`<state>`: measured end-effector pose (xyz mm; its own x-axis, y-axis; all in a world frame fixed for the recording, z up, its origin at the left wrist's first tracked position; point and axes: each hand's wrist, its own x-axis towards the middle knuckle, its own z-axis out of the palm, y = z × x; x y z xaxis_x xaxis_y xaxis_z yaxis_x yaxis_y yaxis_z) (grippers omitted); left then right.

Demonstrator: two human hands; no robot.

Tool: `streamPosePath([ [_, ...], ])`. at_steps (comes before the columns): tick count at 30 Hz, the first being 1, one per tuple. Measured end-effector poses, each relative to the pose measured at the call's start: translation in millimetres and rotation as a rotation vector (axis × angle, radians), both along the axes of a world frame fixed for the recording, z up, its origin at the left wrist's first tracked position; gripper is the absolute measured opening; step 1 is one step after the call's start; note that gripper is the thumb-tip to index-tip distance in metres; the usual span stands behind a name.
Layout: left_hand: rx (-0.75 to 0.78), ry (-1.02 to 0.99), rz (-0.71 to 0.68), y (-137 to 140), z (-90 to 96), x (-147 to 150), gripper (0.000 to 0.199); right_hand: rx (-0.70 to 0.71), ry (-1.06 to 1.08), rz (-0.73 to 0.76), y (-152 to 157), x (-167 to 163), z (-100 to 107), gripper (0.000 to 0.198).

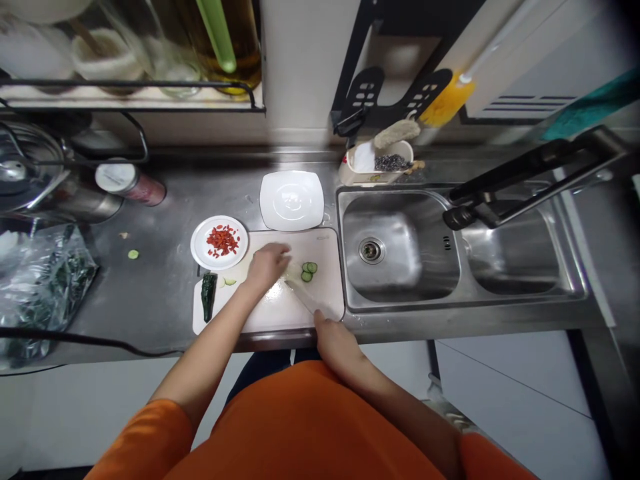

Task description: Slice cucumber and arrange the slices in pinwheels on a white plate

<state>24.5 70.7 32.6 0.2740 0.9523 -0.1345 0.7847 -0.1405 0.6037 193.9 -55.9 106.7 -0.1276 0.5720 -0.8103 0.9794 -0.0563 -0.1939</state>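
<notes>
My right hand (339, 341) is closed around the handle of a kitchen knife (303, 297), whose blade reaches up and left over the white cutting board (265, 319). My left hand (270, 268) is above the board with bent fingers, blurred by motion; whether it grips anything is unclear. A pale, smeared patch lies between it and the blade. Several cucumber slices (309, 271) overlap to the right of my left hand. Along the board's left edge lies a dark green cucumber piece (208, 297), with a pale green cut piece (229, 281) beside it.
A round white plate (195, 243) holds red berry-like pieces (223, 241). Behind the board stands a squarish white dish (291, 199). To the right is a double steel sink (400, 257) under a black faucet (500, 193). A plastic bag of greens (45, 287) and a can (131, 183) stand left.
</notes>
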Motion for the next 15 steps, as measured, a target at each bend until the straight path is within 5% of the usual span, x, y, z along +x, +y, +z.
streamPosePath([
  [4,-0.177,0.082,-0.211,7,-2.7,39,0.019,0.013,-0.006,0.013,1,0,1,0.038],
  [15,-0.218,0.073,-0.155,4,-3.3,64,0.003,0.008,-0.008,0.01,-1,1,-1,0.038],
])
